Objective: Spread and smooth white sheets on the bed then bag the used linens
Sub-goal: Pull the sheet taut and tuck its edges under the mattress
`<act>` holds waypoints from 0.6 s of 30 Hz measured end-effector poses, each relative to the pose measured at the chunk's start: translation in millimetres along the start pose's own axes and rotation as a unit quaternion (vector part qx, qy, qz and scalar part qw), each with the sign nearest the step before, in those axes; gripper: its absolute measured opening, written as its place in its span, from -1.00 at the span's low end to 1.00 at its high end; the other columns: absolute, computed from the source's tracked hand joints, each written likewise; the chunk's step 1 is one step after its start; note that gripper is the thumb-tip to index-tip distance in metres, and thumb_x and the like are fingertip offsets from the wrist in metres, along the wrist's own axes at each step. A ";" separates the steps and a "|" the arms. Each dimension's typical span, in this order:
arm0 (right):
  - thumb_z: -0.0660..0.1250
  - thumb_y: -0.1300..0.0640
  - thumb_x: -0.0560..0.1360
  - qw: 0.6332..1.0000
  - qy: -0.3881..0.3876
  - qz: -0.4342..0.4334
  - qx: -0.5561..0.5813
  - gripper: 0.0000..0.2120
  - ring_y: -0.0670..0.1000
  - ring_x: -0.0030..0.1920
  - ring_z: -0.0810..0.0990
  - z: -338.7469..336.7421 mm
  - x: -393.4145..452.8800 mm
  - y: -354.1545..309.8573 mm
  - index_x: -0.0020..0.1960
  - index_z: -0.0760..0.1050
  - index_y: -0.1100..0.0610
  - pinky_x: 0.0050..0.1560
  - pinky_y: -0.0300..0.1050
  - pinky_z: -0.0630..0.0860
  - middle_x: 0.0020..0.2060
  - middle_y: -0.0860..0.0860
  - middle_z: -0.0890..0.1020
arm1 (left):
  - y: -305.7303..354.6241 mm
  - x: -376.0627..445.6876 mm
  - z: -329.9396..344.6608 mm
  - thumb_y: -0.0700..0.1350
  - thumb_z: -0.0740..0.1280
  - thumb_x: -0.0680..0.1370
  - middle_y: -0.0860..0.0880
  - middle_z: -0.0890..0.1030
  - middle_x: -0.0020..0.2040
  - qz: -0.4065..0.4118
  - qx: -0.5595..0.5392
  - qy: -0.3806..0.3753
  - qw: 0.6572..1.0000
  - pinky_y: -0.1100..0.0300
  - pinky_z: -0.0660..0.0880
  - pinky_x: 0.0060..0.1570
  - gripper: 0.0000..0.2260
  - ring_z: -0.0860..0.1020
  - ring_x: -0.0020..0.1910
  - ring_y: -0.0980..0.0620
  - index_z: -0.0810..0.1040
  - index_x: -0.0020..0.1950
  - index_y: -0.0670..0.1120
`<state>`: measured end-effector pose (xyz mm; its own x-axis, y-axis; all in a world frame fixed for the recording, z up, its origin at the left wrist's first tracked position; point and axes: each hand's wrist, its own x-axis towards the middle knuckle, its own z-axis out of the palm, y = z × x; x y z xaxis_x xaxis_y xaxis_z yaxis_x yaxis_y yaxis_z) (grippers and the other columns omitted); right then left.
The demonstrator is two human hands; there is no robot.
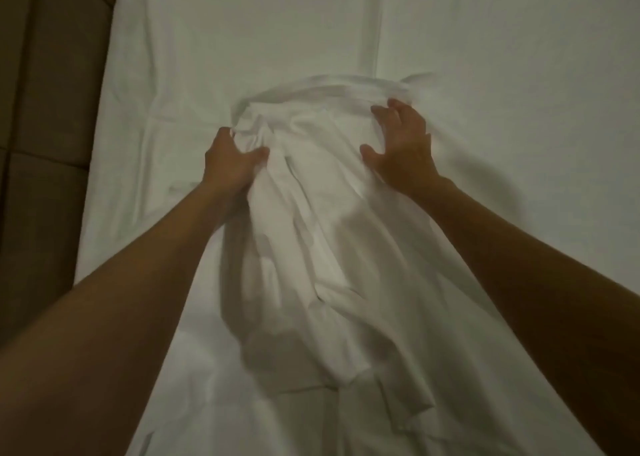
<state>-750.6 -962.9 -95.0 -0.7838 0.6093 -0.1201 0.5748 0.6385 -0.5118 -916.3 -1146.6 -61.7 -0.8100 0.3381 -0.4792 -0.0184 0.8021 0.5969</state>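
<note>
On the bed (502, 39), left hand (230, 162) grips a rumpled white cotton sheet (322, 233); right hand (401, 143) presses it, fingers spread.

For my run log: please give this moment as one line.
left hand: grips bunched sheet | right hand: open on it | bed: covered

Both bare forearms extend from 6 o'clock toward 12 o'clock. The left hand (230, 162) is clenched, thumb pointing to 3 o'clock, gripping the bunched sheet (322, 192). The right hand (401, 145) has fingers spread, lightly bent, pressing the sheet.
</note>
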 end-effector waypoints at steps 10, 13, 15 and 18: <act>0.06 -0.14 0.63 0.986 -0.160 0.038 -0.035 -0.41 0.09 0.56 -0.07 -15.4 44.9 -4.6 0.58 -0.01 0.00 0.50 0.24 -0.01 0.58 0.00 -0.04 | 28.5 74.5 -70.7 -0.01 0.42 0.49 -0.09 0.50 0.23 0.089 0.036 0.033 0.995 0.30 0.41 0.14 -0.46 0.51 0.16 0.05 0.36 0.40 -0.11; 0.03 -0.10 0.65 0.991 -0.122 0.034 -0.036 -0.44 0.07 0.56 -0.15 -18.4 25.0 -16.5 0.58 -0.06 -0.03 0.47 0.31 -0.08 0.58 -0.03 -0.11 | -13.6 73.6 -59.9 0.14 0.38 0.52 -0.19 0.25 0.51 0.029 0.101 0.024 0.994 0.03 0.21 0.45 -0.21 0.26 0.47 -0.16 0.05 0.58 -0.09; 0.05 -0.08 0.65 0.997 -0.076 0.020 -0.006 -0.45 0.07 0.56 -0.13 -13.9 2.2 -21.3 0.58 -0.03 -0.02 0.44 0.35 -0.07 0.58 -0.02 -0.09 | -42.9 48.4 -52.8 0.31 0.37 0.41 -0.18 0.21 0.54 0.022 0.095 0.022 0.995 -0.05 0.17 0.48 -0.07 0.21 0.50 -0.17 0.03 0.59 -0.09; 0.10 -0.08 0.63 0.995 -0.094 0.024 0.026 -0.43 0.07 0.56 -0.11 7.9 -44.6 -21.7 0.57 0.01 -0.01 0.43 0.38 -0.08 0.58 -0.02 -0.05 | -81.3 -13.3 -48.3 0.32 0.40 0.29 -0.10 0.20 0.55 0.058 0.035 0.014 0.998 -0.03 0.18 0.49 0.01 0.20 0.51 -0.05 0.05 0.59 -0.07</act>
<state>-730.0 -1007.6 -85.2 -0.7880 0.5375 -0.3003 0.6044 0.5825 -0.5435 -932.3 -1240.1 -72.8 -0.8199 0.4181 -0.3912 0.1169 0.7911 0.6005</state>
